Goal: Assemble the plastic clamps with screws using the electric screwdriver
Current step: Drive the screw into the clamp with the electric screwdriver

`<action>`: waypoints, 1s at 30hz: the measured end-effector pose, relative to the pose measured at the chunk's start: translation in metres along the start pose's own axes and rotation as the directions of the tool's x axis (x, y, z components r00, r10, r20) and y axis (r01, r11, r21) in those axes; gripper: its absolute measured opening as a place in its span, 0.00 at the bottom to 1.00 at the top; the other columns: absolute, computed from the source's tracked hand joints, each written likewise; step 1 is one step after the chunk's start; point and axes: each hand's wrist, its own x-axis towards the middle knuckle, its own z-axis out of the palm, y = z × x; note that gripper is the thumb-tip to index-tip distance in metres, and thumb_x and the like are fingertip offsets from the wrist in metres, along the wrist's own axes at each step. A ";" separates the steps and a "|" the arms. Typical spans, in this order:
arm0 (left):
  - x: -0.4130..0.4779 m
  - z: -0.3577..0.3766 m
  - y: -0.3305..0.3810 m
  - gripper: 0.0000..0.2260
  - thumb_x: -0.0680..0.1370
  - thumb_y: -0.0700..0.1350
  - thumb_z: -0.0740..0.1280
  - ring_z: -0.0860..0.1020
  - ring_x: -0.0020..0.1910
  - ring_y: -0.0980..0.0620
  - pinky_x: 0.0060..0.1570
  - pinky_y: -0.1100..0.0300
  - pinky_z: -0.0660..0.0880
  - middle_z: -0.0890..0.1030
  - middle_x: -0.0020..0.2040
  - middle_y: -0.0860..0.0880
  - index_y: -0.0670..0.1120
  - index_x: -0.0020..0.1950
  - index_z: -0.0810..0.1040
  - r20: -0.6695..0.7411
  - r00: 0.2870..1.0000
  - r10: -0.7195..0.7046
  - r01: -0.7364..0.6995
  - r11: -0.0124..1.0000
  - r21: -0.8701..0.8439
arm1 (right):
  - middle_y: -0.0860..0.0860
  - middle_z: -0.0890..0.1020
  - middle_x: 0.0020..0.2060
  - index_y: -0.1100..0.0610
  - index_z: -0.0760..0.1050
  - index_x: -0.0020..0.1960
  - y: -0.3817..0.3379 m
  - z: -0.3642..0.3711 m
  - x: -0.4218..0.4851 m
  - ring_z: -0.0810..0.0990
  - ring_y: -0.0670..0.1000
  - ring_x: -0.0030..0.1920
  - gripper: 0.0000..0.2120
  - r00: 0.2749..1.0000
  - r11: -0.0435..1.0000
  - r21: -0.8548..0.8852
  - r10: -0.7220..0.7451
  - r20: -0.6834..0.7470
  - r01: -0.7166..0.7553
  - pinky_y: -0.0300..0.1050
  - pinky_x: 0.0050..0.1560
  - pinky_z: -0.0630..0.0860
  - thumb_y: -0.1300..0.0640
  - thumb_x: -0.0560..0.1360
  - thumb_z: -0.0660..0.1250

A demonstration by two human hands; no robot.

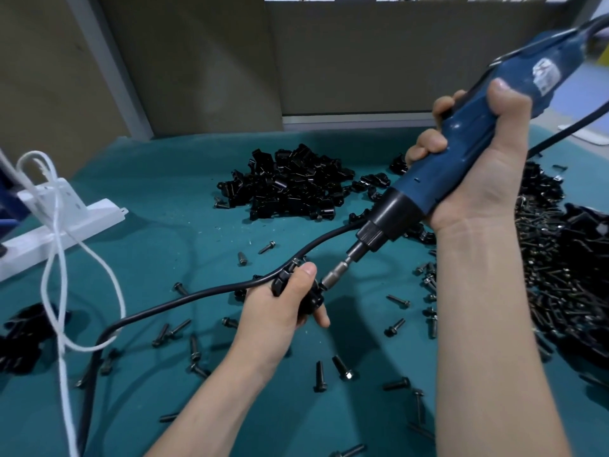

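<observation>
We see the right hand (474,166) wrapped tight around the blue body of the electric screwdriver (461,153), which slants down from the upper right toward the middle of the surface (164,179). Its black collar and metal bit (333,278) point down and left, and the tip of the bit meets the plastic clamp (308,300) that the left hand (280,311) grips, thumb on top and fingers curled beneath. Whether a screw already sits under the bit we cannot tell, since the thumb and the clamp hide that spot. The clamp is held above the middle of the teal surface, toward its near edge.

A black cable (197,293) runs from under the screwdriver's collar, passes the left hand and curves off toward the near left corner. Loose screws (342,367) lie scattered over the middle and near parts of the surface. A pile of black clamps (290,186) sits toward the far edge, behind the left hand. A dense heap of screws (543,275) lies along the right edge, partly behind the right forearm. At the left edge we see a white power strip (66,222) with a white cord (62,291) looping down from it, and a few more black parts (23,338) near the left edge.
</observation>
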 end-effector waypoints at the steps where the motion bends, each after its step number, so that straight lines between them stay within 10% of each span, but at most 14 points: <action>1: 0.001 0.001 0.000 0.19 0.67 0.61 0.72 0.66 0.22 0.58 0.23 0.70 0.65 0.79 0.25 0.45 0.45 0.33 0.77 -0.006 1.000 -0.007 0.007 1.000 -0.022 | 0.48 0.77 0.35 0.55 0.70 0.43 0.000 -0.001 0.000 0.70 0.45 0.25 0.10 1.000 1.000 0.000 -0.003 0.000 0.003 0.38 0.28 0.70 0.50 0.79 0.59; 6: 0.001 0.003 -0.001 0.11 0.70 0.58 0.66 0.66 0.21 0.59 0.23 0.70 0.64 0.77 0.23 0.47 0.57 0.30 0.80 -0.012 1.000 -0.011 0.010 0.998 -0.057 | 0.48 0.76 0.36 0.55 0.70 0.44 0.000 -0.003 0.000 0.70 0.44 0.25 0.10 1.000 1.000 0.011 -0.020 -0.009 0.020 0.38 0.28 0.69 0.51 0.79 0.58; 30: 0.002 0.001 -0.002 0.13 0.62 0.64 0.64 0.65 0.21 0.57 0.22 0.70 0.63 0.74 0.21 0.47 0.55 0.27 0.79 -0.040 0.999 -0.005 0.002 0.997 -0.082 | 0.48 0.77 0.35 0.55 0.71 0.43 0.010 0.000 0.003 0.71 0.44 0.25 0.10 0.999 0.999 0.026 0.024 0.042 -0.025 0.38 0.28 0.70 0.51 0.79 0.58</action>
